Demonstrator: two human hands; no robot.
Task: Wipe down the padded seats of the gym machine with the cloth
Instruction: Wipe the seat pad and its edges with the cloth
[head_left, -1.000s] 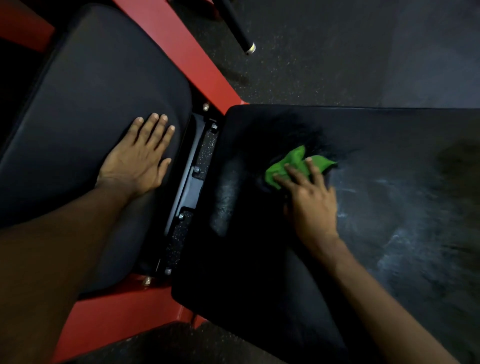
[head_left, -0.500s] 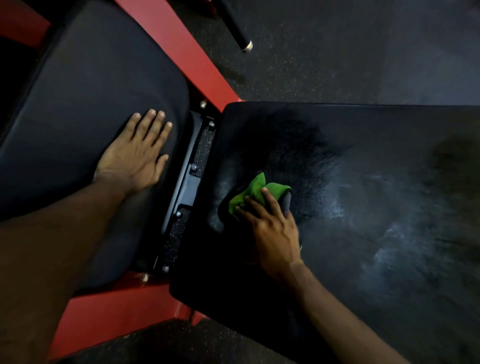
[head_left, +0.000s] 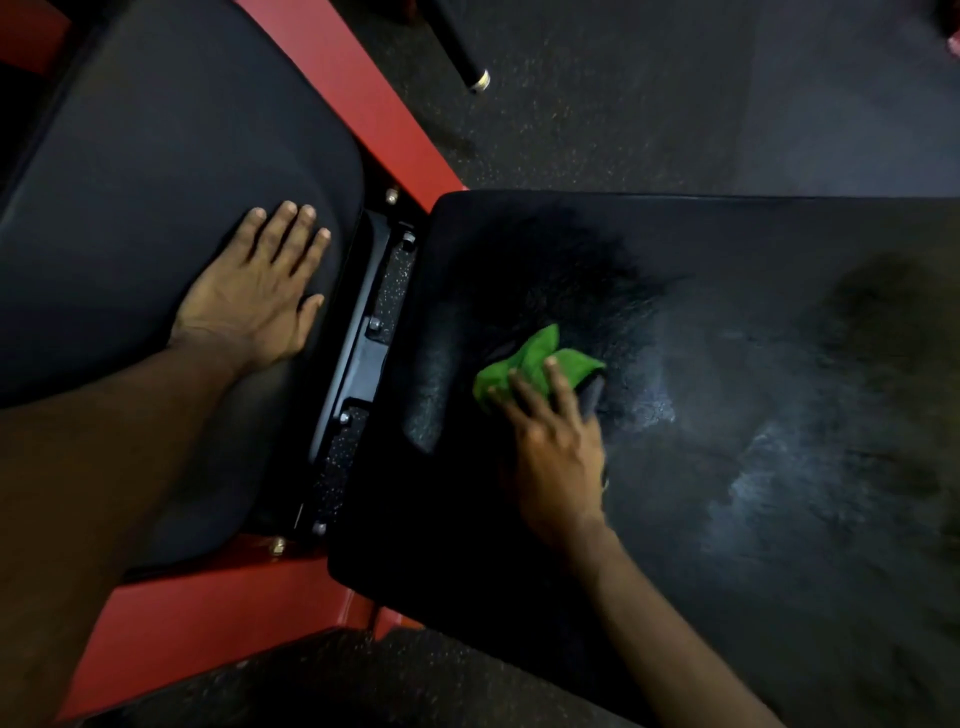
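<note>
Head camera looks down on two black padded seats of a red-framed gym machine. The green cloth (head_left: 537, 364) lies bunched on the right seat pad (head_left: 753, 291), toward its left half, under the fingertips of the right hand (head_left: 556, 452).

That cloth looks light, soft and limp. It folds into loose peaks and would likely bunch up or slide out from under the palm if pressed unevenly. The best hold is probably a flat one, with fingers spread over the middle of the wad and pressing down rather than pinching an edge. The right hand does this: its fingers lie fairly straight on top of the cloth and push it into the pad, not curled round it. A darker strip shows at the thumb side, and I cannot tell whether it is part of the cloth or something else.

The left hand (head_left: 254, 296) rests flat, fingers straight and close together, on the left seat pad (head_left: 156, 171), holding nothing. It seems to be bracing.

The pads look smooth, firm and slightly giving, and likely slick where damp. The right one is darker around the cloth, with pale hazy smears further right — probably the part left to wipe. A black bolted bracket (head_left: 366, 358) sits in the gap between the pads, with the red frame (head_left: 374, 104) running behind.
</note>
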